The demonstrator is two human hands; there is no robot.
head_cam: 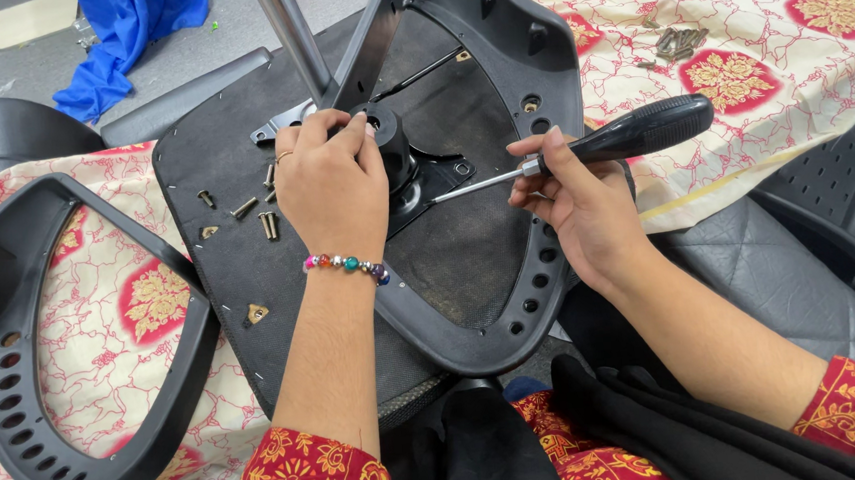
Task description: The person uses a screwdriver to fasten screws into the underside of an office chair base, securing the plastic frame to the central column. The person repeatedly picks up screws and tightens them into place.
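- Upturned black fabric-covered office chair seat (249,272) lies on the desk with its red-and-cream patterned cloth (786,55), underside up.
- Left hand (331,182), wearing a coloured bead bracelet, sits at centre; its grip is curled and pressed onto the black round knob of the seat mechanism plate (393,142).
- Right hand (585,204), at 3 o'clock of the knob, has its grip closed round the black-handled screwdriver with a thin steel shaft (631,136); the tip points toward the mechanism plate, not clearly seated in any screw.
- One black plastic perforated armrest loop (539,262) lies over the seat; whether it is screwed down, cannot tell.
- Second black plastic armrest loop (17,399) lies loose at 8 o'clock, apart from the seat: judged still to be fitted.
- Loose bronze-coloured bolts (250,207) lie on the seat at 9 o'clock of the left hand; more bolts (677,44) piled at 1 o'clock on the cloth.
- Chrome gas-lift column (295,34) rises at 12 o'clock.
- Judgement: roughly midway, many fasteners unused.
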